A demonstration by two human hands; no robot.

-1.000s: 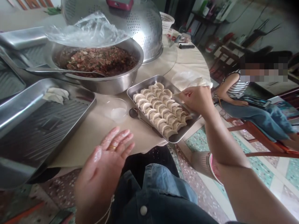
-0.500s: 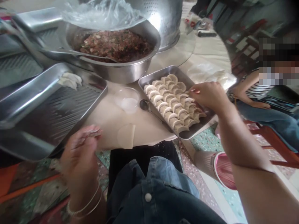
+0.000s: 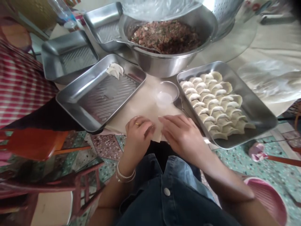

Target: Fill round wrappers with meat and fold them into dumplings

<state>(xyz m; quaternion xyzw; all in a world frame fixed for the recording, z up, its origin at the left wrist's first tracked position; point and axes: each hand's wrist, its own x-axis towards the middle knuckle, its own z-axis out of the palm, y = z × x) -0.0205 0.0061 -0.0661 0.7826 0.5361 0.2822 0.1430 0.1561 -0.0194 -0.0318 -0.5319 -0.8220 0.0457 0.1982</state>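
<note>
My left hand (image 3: 137, 131) and my right hand (image 3: 182, 133) meet at the table's near edge over a thin round dumpling wrapper (image 3: 157, 133). The left hand's fingers curl onto the wrapper's left side and pinch it. My right hand lies with fingers stretched flat across the wrapper's right side. Just right of the hands, a steel tray (image 3: 256, 105) holds several rows of folded dumplings (image 3: 215, 100). A big steel bowl of minced meat filling (image 3: 168, 36) stands behind, with a small clear dish (image 3: 166, 94) in front of it.
A second steel tray (image 3: 98, 94) with two dumplings (image 3: 114, 69) sits to the left, and more trays (image 3: 68, 56) lie behind it. A colander (image 3: 225, 11) and a plastic sheet stand at the back. Red wooden chairs (image 3: 35, 144) stand to the left, and a pink basin (image 3: 268, 197) sits on the floor.
My right hand left the dumpling tray and came down onto the wrapper. My left hand moved up to the wrapper's left side. The view swung left and downward.
</note>
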